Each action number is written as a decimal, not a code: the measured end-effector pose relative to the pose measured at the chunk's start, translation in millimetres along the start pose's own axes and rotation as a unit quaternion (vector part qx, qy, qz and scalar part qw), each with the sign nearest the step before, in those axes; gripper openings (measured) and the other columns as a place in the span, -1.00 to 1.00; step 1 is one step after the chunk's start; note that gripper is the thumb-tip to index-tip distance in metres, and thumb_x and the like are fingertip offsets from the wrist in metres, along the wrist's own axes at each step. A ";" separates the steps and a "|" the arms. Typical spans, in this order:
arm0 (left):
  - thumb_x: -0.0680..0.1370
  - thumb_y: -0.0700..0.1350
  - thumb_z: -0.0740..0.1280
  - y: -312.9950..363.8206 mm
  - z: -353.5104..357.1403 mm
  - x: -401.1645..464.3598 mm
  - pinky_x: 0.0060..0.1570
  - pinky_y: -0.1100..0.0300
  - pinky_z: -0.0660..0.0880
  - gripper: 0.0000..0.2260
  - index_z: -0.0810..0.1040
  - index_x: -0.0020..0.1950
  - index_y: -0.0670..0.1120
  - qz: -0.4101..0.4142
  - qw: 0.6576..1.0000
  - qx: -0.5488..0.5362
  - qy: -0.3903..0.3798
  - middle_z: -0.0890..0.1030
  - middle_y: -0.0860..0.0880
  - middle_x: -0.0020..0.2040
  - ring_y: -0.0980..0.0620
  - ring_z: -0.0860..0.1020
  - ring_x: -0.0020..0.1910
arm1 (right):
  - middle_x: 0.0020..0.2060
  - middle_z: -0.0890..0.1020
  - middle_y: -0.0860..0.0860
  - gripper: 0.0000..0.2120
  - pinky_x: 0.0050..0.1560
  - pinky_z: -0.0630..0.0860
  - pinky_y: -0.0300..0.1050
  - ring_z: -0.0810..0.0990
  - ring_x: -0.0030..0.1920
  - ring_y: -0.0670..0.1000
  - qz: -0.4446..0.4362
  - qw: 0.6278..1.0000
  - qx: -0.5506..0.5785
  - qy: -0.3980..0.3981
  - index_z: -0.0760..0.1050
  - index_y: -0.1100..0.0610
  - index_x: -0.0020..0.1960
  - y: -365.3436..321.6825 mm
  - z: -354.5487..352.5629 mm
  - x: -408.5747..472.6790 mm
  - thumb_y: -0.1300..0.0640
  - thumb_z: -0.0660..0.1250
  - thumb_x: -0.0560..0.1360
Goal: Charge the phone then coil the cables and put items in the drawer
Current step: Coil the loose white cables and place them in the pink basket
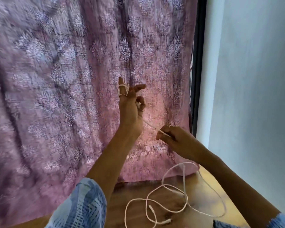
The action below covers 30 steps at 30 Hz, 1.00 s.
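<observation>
- Left hand (130, 106) is raised upright in front of the curtain (72, 79), fingers spread, and a white cable (184, 195) is looped round its little finger, up near the tip.
- A plug end of that cable sits pinched between the left thumb and the palm side of the fingers; a short run of cord leaves the hand there and slants down to the right.
- Right hand (173, 137) is lower and to the right, fingers curled in, pinching that taut stretch of cable between thumb and forefinger.
- The two hands are near each other but apart, joined only by the straight span of cord.
- From the right hand the cable drops and sprawls in loose, overlapping loops on the wooden table (207, 183) in the near right of the scene.
- Two white connector ends lie among those loops at the near edge; whether they belong to one cable or two cannot be told.
- Blue patterned sleeves (82, 206) show at the near edge on both arms.
- A pale wall (257, 79) stands to the right of the curtain.
</observation>
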<state>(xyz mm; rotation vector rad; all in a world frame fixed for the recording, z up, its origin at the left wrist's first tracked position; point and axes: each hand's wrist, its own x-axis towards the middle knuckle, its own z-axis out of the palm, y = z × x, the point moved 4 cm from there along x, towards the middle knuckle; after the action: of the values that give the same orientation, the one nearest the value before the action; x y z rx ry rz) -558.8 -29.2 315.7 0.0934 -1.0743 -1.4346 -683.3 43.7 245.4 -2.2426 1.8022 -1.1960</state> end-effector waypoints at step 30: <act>0.67 0.00 -0.03 0.5 13.6 -61.5 -0.54 0.34 0.15 -0.60 0.52 0.10 -0.19 -0.078 0.891 0.325 -0.306 0.29 0.09 -0.54 0.18 0.17 -0.58 | -0.28 0.54 -0.17 -0.77 -0.20 0.54 -0.10 0.56 -0.26 -0.09 -0.107 0.965 -0.126 0.202 0.65 0.11 -0.12 -64.4 -90.3 -0.5 -0.05 0.42 0.40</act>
<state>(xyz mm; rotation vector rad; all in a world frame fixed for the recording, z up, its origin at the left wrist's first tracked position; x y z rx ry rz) -553.6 28.5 290.8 0.2184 -2.0915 -1.2059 -681.6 103.9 338.5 -2.5337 1.9838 -1.6557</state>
